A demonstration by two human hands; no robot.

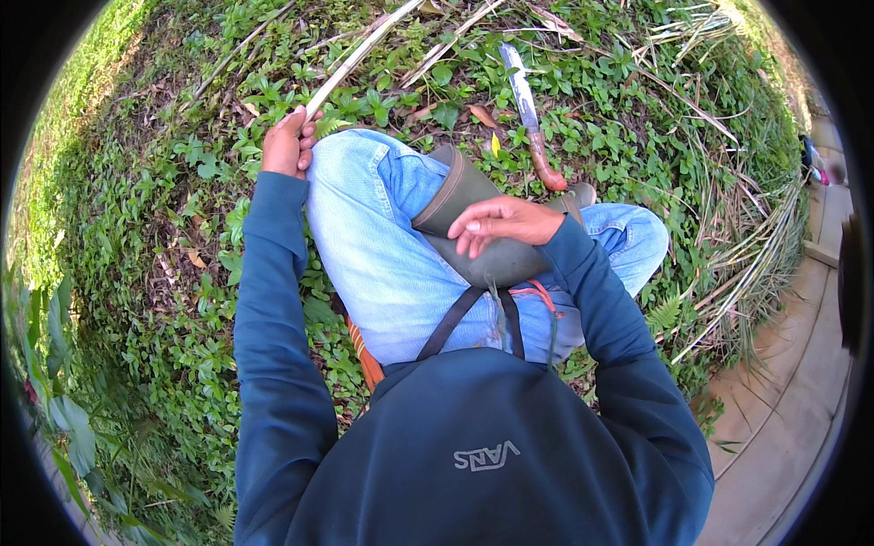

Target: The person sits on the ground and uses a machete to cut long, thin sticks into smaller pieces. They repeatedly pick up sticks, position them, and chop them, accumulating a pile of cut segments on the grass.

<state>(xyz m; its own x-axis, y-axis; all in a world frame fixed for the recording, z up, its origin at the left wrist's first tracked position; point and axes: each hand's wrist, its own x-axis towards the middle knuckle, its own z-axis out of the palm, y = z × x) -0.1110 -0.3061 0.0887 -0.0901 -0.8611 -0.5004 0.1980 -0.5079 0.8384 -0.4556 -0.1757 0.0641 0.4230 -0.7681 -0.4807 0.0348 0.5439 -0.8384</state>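
"While the left hand (289, 144) is beside the bent knee (341, 162), what do its fingers hold?"

"They are closed around a long, pale strip (364, 50), which extends from there to the top edge of the view."

"And the right hand (506, 224)?"

"It is over the olive boots (499, 263), its fingers loosely bent and slightly spread; whether it touches them, I cannot tell. A knife (528, 118) with a brown handle (543, 162) lies on the leafy ground (173, 246), just beyond the boots."

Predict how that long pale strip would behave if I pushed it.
The pale strip is probably light, being so slender. It seems fairly stiff, reaching out nearly straight from the left hand. Being long, it may swing when pushed.
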